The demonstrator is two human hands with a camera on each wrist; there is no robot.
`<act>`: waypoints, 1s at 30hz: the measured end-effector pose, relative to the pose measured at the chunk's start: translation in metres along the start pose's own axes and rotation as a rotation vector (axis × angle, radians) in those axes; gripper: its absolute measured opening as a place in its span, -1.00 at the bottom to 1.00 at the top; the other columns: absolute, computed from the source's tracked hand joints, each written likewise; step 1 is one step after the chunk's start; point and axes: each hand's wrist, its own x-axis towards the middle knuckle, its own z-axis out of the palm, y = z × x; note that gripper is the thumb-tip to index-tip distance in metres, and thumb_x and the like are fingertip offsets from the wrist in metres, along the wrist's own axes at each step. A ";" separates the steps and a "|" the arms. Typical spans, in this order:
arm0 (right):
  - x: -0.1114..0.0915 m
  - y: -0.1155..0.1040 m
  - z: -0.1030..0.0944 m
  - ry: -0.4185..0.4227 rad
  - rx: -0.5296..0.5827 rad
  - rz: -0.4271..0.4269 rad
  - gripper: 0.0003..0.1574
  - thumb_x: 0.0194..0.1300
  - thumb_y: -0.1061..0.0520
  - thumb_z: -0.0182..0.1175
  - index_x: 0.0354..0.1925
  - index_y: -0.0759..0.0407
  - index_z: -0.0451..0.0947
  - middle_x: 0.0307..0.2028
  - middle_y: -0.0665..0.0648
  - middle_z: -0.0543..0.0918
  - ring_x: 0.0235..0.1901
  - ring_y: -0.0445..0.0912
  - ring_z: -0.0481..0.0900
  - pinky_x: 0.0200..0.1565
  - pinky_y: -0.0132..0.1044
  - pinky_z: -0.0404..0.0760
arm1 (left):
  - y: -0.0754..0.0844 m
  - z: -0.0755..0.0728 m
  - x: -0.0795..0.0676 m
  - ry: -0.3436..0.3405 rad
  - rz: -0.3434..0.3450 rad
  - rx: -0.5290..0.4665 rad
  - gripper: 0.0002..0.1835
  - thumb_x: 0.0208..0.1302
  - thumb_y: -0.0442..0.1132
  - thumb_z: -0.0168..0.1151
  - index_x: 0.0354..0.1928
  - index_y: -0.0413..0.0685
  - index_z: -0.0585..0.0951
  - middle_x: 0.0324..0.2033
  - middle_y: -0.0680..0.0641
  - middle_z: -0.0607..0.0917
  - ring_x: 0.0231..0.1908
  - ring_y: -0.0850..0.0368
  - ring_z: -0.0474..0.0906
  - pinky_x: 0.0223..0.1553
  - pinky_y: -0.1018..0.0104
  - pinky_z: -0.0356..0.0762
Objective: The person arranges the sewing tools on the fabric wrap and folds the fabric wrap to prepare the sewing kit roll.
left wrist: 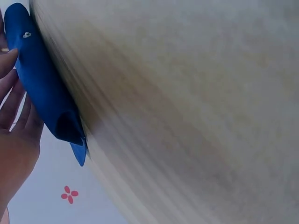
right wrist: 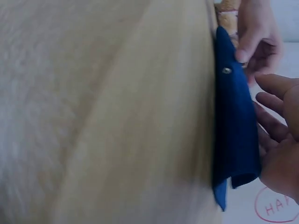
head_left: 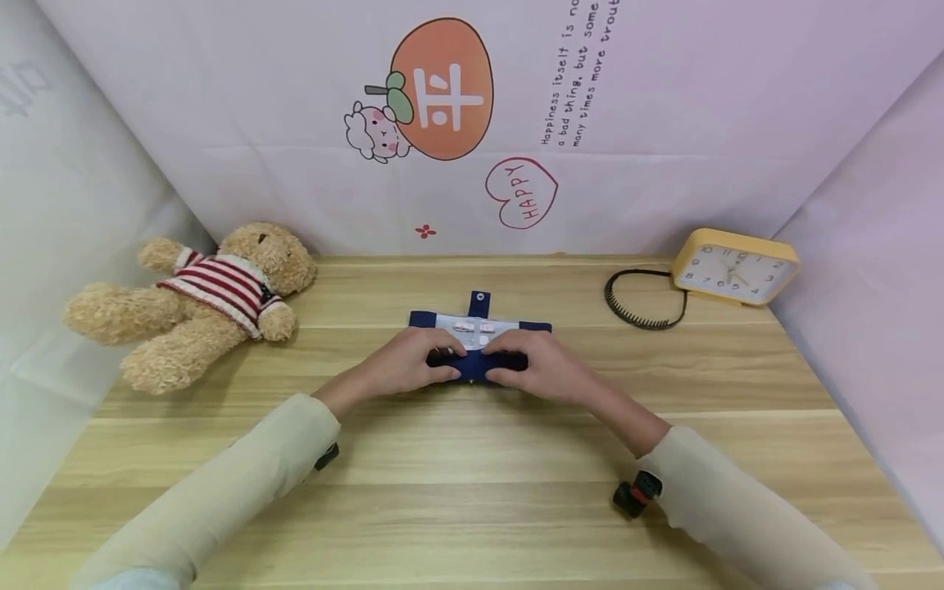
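A navy-blue fabric folding case (head_left: 474, 365) lies partly unfolded on the table, with small items under a clear inner pocket (head_left: 472, 328). Its snap strap (head_left: 479, 304) points away from me. My left hand (head_left: 413, 360) holds the near folded part from the left, thumb on the near side and fingertips over the top. From the right, my right hand (head_left: 544, 365) grips the same fold in a similar way. In the left wrist view the case (left wrist: 44, 79) shows a metal snap and an open rolled end. The right wrist view shows the case (right wrist: 236, 116) between both hands.
A teddy bear (head_left: 221, 287) in a striped sweater lies at the back left. At the back right are a yellow clock (head_left: 736, 266) and a black toothed headband (head_left: 649, 319). White printed sheets (head_left: 295, 98) close off the back and sides of the wooden table (head_left: 472, 492).
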 end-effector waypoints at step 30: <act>0.012 0.007 -0.004 -0.202 0.091 0.039 -0.82 0.40 0.22 0.29 -0.07 0.16 0.74 -0.16 0.00 0.75 -0.18 -0.15 0.63 -0.06 -0.16 0.61 | 0.005 -0.012 -0.001 -0.193 0.042 -0.040 -0.61 0.28 -0.21 0.41 0.14 -0.10 0.68 -0.01 -0.01 0.72 -0.07 0.16 0.60 0.05 0.17 0.55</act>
